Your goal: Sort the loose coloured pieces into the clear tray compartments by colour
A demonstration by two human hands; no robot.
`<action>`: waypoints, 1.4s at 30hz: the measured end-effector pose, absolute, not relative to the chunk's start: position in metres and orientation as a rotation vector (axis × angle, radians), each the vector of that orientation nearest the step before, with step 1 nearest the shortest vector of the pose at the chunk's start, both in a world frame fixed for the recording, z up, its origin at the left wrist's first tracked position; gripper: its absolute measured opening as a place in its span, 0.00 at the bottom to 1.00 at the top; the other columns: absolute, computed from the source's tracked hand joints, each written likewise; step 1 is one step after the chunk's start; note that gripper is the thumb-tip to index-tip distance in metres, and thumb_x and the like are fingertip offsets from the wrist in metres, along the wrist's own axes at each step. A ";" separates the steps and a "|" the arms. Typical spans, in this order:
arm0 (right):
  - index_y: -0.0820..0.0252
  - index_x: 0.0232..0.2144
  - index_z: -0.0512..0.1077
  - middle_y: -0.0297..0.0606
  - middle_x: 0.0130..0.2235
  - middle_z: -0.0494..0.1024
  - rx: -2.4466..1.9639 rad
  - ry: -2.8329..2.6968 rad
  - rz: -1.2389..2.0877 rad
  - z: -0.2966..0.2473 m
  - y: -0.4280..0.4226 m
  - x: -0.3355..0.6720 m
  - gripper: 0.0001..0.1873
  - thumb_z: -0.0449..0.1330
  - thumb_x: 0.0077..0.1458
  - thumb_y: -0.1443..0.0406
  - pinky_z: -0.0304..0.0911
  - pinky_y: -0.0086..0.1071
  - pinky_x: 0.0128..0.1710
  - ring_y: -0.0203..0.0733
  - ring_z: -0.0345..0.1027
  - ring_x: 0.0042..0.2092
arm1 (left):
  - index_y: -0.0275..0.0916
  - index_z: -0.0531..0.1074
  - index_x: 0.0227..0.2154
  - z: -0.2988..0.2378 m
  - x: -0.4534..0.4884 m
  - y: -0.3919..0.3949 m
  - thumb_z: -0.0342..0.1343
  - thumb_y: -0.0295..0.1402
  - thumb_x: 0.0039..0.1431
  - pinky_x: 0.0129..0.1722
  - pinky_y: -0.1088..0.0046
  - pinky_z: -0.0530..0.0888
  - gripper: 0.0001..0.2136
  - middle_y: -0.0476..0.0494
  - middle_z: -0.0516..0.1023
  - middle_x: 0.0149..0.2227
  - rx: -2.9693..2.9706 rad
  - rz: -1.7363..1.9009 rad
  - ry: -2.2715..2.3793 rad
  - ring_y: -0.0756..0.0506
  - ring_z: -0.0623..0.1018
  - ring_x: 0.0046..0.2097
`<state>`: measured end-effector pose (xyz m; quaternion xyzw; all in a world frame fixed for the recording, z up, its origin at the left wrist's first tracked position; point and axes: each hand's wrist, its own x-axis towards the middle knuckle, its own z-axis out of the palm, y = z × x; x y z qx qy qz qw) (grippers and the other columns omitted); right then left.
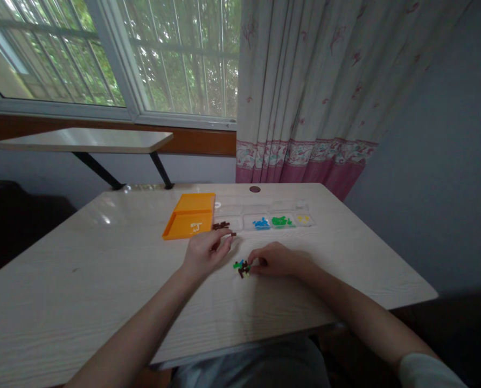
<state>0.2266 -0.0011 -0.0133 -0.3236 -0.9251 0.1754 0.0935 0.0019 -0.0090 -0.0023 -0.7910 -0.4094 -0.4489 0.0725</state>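
Observation:
Between the thumb and fingertips of my left hand (208, 250) is a small brown brick (233, 234), pinched just in front of the sorting tray. My right hand (278, 260) is curled low over the table, its fingers closed at the right edge of a cluster of small bricks (242, 268). Brown, green, blue and pale yellow parts show in this cluster; whether they are all joined I cannot tell. Loose brown bricks (221, 226) lie just beyond my left fingers.
A clear divided tray (248, 220) holds blue pieces (261, 223), green pieces (281, 221) and yellow pieces (303, 219). Left of it lies an open orange case (194, 202) with white pieces (195, 228). A raised shelf (86, 139) stands at the back left of the table (123, 269).

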 end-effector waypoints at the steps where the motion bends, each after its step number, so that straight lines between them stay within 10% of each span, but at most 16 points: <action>1: 0.53 0.39 0.72 0.29 0.27 0.76 -0.953 -2.745 0.523 -0.015 0.000 0.227 0.13 0.57 0.48 0.65 0.54 0.22 0.27 0.30 0.63 0.24 | 0.35 0.73 0.32 -0.002 0.002 -0.009 0.51 0.34 0.54 0.22 0.81 0.62 0.09 0.54 0.64 0.15 -2.376 -1.351 -1.227 0.55 0.65 0.19; 27: 0.54 0.36 0.73 0.29 0.26 0.74 -0.914 -2.736 0.543 -0.011 0.001 0.229 0.10 0.58 0.48 0.66 0.55 0.22 0.28 0.29 0.62 0.24 | 0.35 0.73 0.32 -0.004 0.001 -0.008 0.52 0.34 0.53 0.22 0.81 0.62 0.09 0.54 0.64 0.15 -2.360 -1.385 -1.198 0.55 0.66 0.19; 42: 0.54 0.35 0.73 0.29 0.26 0.74 -0.887 -2.737 0.498 -0.015 0.004 0.230 0.09 0.58 0.48 0.65 0.55 0.22 0.29 0.30 0.63 0.25 | 0.39 0.73 0.37 -0.019 -0.024 0.031 0.46 0.46 0.53 0.22 0.77 0.59 0.18 0.49 0.70 0.21 -2.145 -1.014 -2.166 0.49 0.69 0.24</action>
